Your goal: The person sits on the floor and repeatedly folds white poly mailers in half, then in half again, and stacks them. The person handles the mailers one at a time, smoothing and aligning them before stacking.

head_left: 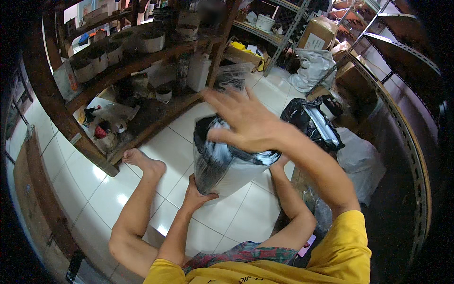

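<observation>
Bundle (210, 168) between legs (135, 203) — shelf (158, 118) left.

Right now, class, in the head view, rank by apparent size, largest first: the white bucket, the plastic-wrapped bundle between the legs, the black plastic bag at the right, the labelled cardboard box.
1. Plastic-wrapped bundle, partly hidden by the right hand
2. Black plastic bag
3. Labelled cardboard box
4. White bucket
</observation>
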`<state>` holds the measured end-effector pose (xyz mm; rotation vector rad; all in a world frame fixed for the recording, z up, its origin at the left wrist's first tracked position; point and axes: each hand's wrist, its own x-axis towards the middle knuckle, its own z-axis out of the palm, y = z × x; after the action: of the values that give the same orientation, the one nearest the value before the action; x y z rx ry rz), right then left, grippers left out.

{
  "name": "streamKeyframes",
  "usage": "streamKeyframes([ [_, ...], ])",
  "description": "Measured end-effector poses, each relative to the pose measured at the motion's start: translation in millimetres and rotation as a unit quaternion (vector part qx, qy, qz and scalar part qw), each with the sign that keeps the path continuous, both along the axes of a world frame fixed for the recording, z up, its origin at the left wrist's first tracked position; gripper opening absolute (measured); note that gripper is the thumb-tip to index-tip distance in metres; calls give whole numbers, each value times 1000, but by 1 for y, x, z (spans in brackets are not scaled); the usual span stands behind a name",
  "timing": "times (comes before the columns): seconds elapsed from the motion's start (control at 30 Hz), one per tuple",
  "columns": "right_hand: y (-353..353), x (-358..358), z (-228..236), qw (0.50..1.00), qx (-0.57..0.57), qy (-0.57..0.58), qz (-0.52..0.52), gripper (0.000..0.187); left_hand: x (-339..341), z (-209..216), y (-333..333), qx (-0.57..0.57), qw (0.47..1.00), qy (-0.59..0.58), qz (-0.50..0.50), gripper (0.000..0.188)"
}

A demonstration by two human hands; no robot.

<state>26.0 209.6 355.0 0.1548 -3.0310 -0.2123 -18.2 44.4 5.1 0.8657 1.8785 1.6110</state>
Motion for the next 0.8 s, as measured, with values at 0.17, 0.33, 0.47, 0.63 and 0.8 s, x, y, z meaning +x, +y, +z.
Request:
streamKeyframes([
  [0.17, -9, 27, 13, 996, -49, 64, 28, 96, 4, 8, 3, -9, 1000, -10, -10, 117],
  [0.33, -8, 29, 9, 995, -65, 57, 44, 96, -2, -2, 5, -11, 999, 43, -29, 115],
  [0.47, -8, 36, 25, 990, -100, 91, 38, 96, -4, 4, 2, -47, 995, 83, -11, 112],
  [0.63, 3, 43, 6, 990, -80, 114, 12, 94, -11, -10, 17, 5, 998, 44, -55, 108],
  [0.8, 19, 102, -73, 790, -476, 386, 28, 102, -28, -15, -13, 9, 998, 48, -28, 111],
])
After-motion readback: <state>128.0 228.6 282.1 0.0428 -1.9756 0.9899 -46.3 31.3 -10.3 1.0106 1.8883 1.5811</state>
